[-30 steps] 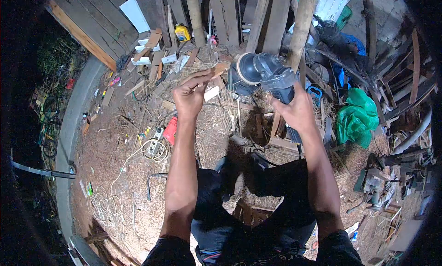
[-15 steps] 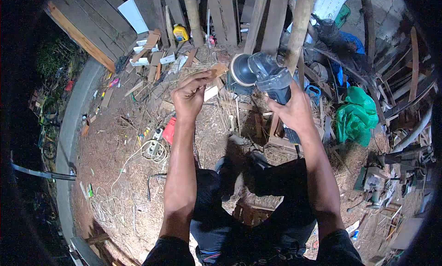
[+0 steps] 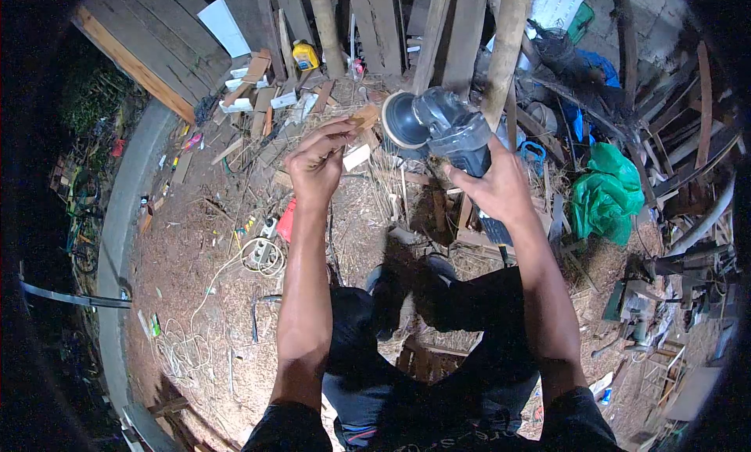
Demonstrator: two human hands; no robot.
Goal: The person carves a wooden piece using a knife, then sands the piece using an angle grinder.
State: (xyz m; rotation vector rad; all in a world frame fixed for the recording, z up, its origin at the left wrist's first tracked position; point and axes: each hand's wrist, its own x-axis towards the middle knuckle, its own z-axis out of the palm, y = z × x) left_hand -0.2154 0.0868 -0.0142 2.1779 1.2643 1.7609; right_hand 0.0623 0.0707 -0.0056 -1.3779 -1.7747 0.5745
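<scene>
My right hand (image 3: 501, 182) is wrapped around the body of a dark angle grinder (image 3: 461, 131), held out in front of me. On its head sits a round sanding pad (image 3: 403, 120) with a pale rim, facing left. Between the fingers of my left hand (image 3: 319, 159) is a small brown piece of wood (image 3: 364, 116), its far end right beside the pad's rim. Whether wood and pad touch, I cannot tell. The palm side of my left hand is partly in shadow.
Boards (image 3: 375, 30) and a wooden post (image 3: 508, 45) stand ahead. Below on the left lie a power strip (image 3: 258, 252) and a coiled white cord (image 3: 184, 350). A yellow jug (image 3: 306, 56), wood scraps (image 3: 258, 69) and a green plastic bag (image 3: 606, 194) lie around.
Both hands have shifted slightly left, carrying the grinder and the wood piece with them. The pad's face has turned a little. My grips are the same.
</scene>
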